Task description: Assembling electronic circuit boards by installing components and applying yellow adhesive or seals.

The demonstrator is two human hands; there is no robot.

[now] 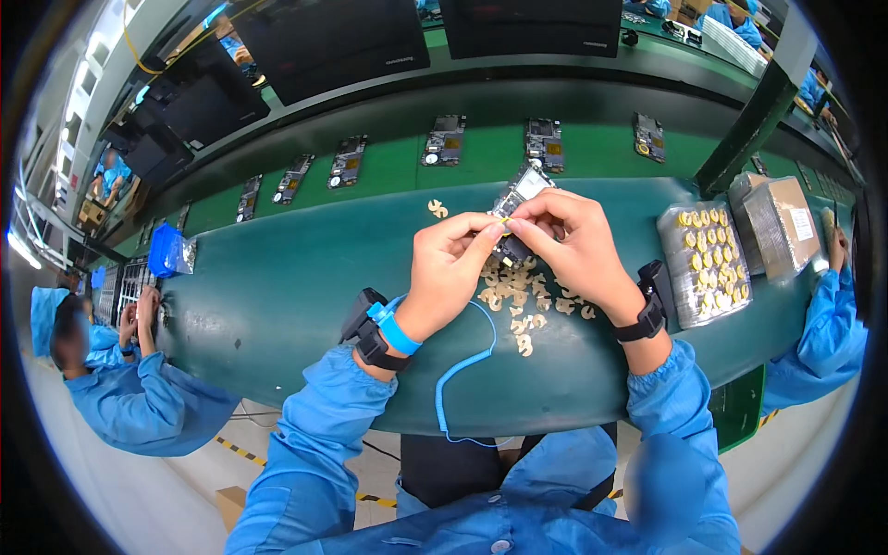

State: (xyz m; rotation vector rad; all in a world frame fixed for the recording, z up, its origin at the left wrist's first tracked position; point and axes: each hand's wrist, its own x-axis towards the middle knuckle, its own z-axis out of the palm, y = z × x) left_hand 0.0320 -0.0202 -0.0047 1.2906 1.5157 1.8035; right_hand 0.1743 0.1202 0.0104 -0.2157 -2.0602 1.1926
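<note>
Head view: rows of small round gold parts (pixel 708 242) are being held in a clear tray (pixel 683 313) on the right side of the green tabletop (pixel 277 305). More clear packs (pixel 786 222), with brown showing on them, are being stacked up close beside the tray. A blue bin (pixel 166 248) is being set at the far left; what is in it cannot be told. A green bin (pixel 738 407) is being partly hidden by the tabletop edge at the lower right.

Both arms are being stretched forward, with elbows bent and wrists turned in. The left hand (pixel 449 268) and the right hand (pixel 573 240) are being brought together, their thumbs and fingers pinched narrow. A tiny yellow bit (pixel 505 222) is being held between their tips, right over a circuit board (pixel 529 188). The board is being partly covered by the hands, near the middle of the tabletop. Loose cream curved pieces (pixel 525 344) are being spread out just below it.
</note>
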